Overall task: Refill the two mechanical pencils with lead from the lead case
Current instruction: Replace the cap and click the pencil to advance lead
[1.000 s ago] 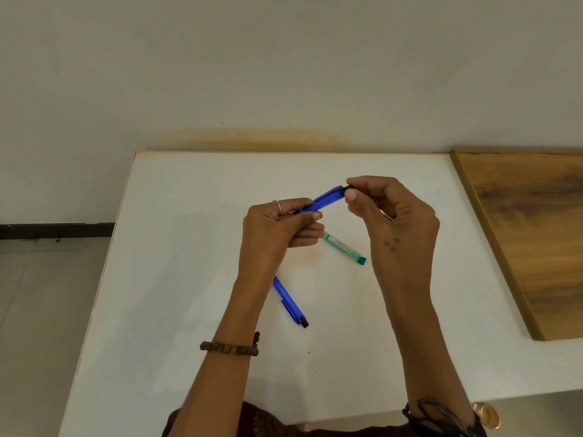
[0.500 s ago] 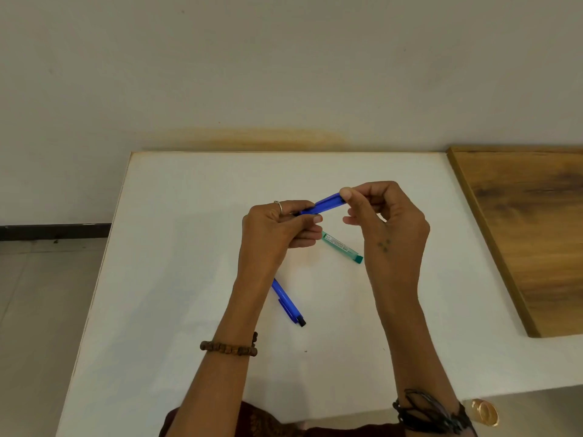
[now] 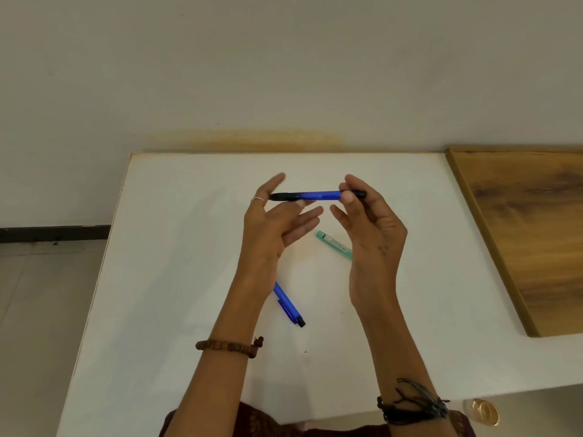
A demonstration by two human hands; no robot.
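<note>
A blue mechanical pencil (image 3: 318,195) with black ends is held level above the white table (image 3: 176,279). My right hand (image 3: 372,228) pinches it near its right black end between thumb and forefinger. My left hand (image 3: 271,228) is spread with straight, blurred fingers; the pencil's left black tip lies against them. A second blue pencil (image 3: 288,305) lies on the table near my left wrist, partly hidden by it. The green lead case (image 3: 334,244) lies on the table between my hands, its right end behind my right hand.
A wooden board (image 3: 530,231) lies along the table's right side. A small round gold object (image 3: 481,411) sits below the table's front edge at the right. The wall stands just behind the table; floor shows at the left.
The held pencil has swung from tilted to level. My left hand has loosened its grip and spread its fingers. My right hand now pinches the pencil near its right end.
</note>
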